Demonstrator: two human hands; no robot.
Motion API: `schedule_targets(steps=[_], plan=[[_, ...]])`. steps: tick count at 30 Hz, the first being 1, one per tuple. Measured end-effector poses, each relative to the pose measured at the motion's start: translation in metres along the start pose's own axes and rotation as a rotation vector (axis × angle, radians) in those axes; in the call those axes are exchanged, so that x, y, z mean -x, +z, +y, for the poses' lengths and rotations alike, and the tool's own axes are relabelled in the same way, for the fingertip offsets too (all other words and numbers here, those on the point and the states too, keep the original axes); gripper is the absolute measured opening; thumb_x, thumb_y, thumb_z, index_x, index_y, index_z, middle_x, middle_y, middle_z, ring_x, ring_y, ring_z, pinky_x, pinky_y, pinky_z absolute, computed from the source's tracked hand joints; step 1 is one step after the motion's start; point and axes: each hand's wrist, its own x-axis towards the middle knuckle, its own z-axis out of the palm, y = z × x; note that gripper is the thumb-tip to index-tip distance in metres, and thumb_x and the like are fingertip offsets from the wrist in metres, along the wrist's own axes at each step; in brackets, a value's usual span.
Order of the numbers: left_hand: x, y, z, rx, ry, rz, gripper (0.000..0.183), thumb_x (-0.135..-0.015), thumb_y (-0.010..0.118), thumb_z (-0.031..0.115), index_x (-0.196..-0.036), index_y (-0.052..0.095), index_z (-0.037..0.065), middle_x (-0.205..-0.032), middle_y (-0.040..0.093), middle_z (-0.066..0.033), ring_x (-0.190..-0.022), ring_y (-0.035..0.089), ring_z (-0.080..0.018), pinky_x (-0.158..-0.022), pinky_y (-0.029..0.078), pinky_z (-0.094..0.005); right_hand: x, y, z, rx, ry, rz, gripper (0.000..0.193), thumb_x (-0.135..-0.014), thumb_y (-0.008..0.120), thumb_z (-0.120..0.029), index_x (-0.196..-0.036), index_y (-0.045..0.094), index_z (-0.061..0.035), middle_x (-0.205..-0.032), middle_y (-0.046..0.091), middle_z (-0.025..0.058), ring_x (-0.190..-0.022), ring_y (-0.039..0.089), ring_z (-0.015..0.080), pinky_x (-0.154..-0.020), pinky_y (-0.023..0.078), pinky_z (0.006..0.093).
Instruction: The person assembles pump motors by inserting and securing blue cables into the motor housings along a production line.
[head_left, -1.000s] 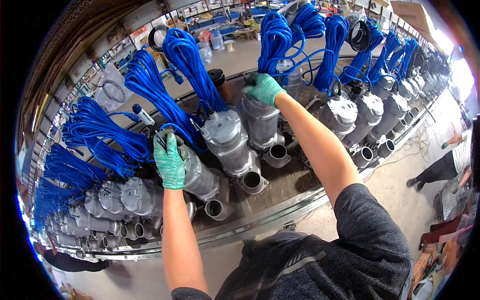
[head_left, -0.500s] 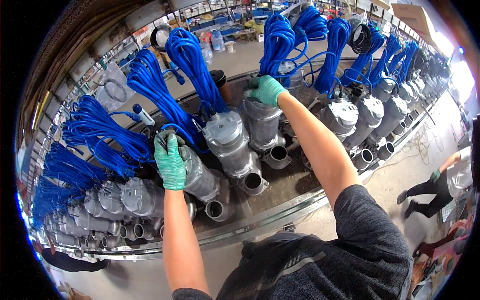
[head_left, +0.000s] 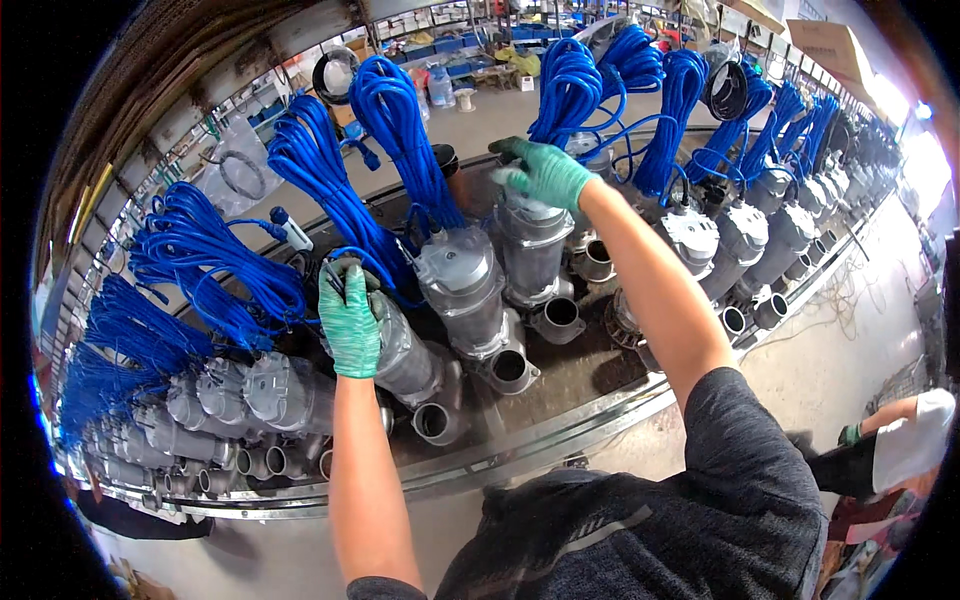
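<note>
Left hand [head_left: 349, 320] wraps the top of a grey metal pump [head_left: 400, 350] at 9 o'clock; right hand [head_left: 545, 172] closes over another pump [head_left: 530, 240] at 12. Likely heavy, rigid, smooth; safest gripped at the cap, not the blue cable [head_left: 400, 130]

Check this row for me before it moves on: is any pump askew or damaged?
Nothing stands out. The grey pumps stand in one row on the metal table, each with a blue cable coil. The left hand and right hand each rest on a pump top.
</note>
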Motion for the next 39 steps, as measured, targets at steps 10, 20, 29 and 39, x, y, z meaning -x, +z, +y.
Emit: schedule_targets(steps=[10, 20, 29, 39], plan=[[0.0, 0.005, 0.0, 0.055, -0.032, 0.018, 0.013, -0.106, 0.057, 0.019, -0.113, 0.059, 0.009, -0.078, 0.059, -0.0021, -0.053, 0.046, -0.0065, -0.048, 0.036, -0.0227, -0.036, -0.027, 0.005, 0.264, -0.153, -0.225, 0.048, -0.09, 0.069, -0.043, -0.123, 0.066, -0.0082, -0.125, 0.067, 0.0192, -0.115, 0.063, 0.0395, -0.1, 0.049, 0.0447], [-0.001, 0.001, 0.0, 0.088, -0.021, 0.025, 0.012, -0.106, 0.057, 0.02, -0.11, 0.059, 0.01, -0.078, 0.06, -0.0027, -0.05, 0.046, -0.0073, -0.045, 0.036, -0.0236, -0.041, 0.026, -0.018, 0.456, 0.32, 0.053, 0.045, -0.101, 0.045, -0.028, -0.14, 0.05, -0.0043, -0.123, 0.067, 0.0269, -0.113, 0.066, 0.0414, -0.094, 0.054, 0.047], [0.001, 0.008, 0.006, 0.123, -0.036, 0.039, 0.009, -0.106, 0.056, 0.017, -0.107, 0.057, 0.009, -0.075, 0.06, -0.0023, -0.051, 0.049, -0.0065, -0.046, 0.038, -0.021, -0.041, -0.018, 0.026, 0.714, -0.271, -0.237, 0.035, -0.096, 0.061, -0.028, -0.121, 0.062, -0.0033, -0.131, 0.059, 0.019, -0.115, 0.061, 0.0401, -0.097, 0.049, 0.0469], [-0.002, 0.002, 0.005, 0.148, -0.014, 0.023, 0.009, -0.106, 0.056, 0.016, -0.105, 0.057, 0.007, -0.075, 0.06, -0.0036, -0.048, 0.048, -0.0072, -0.045, 0.038, -0.0217, -0.043, -0.001, -0.029, 0.678, 0.038, -0.244, 0.041, -0.091, 0.064, -0.028, -0.125, 0.064, -0.0048, -0.117, 0.07, 0.0205, -0.105, 0.068, 0.0392, -0.091, 0.053, 0.0475]])
